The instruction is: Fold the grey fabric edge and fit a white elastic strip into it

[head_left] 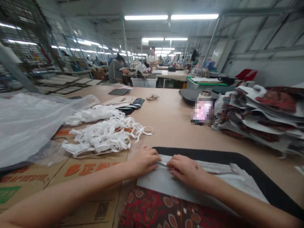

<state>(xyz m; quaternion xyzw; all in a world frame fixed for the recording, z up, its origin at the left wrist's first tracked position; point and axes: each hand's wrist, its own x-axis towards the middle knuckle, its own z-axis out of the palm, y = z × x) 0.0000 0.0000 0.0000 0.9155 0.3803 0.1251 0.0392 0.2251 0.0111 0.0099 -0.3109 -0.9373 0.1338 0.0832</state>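
Spotter: What's under the hands?

Operator: From my end, I see the left hand [145, 161] and the right hand [186, 170] close together on a thin pale-grey cloth-like sheet [154, 180], at the near side of the broad tan tabletop [166, 126]. A flat black mat with a rounded corner [228, 154] shows beyond it, and a dark-red leaf-patterned fabric [152, 204] along its near edge.

Spotter: Are they gripping it?

Operator: Fingers on both are curled down at the sheet. The fingertips are mostly hidden from me, so I can't tell whether they pinch or merely press.

Spotter: What worries you?

Operator: Uneven pull. If one hand tugs harder, I'd expect the sheet to skew; its right part looks loosely folded. The layers could also slip against each other, should the pressure be light.

Spotter: Anything nearby?

Operator: The tangled heap of narrow white straps [102, 136] lies just beyond the left forearm. A wide sweep could snag a loop and drag it over.
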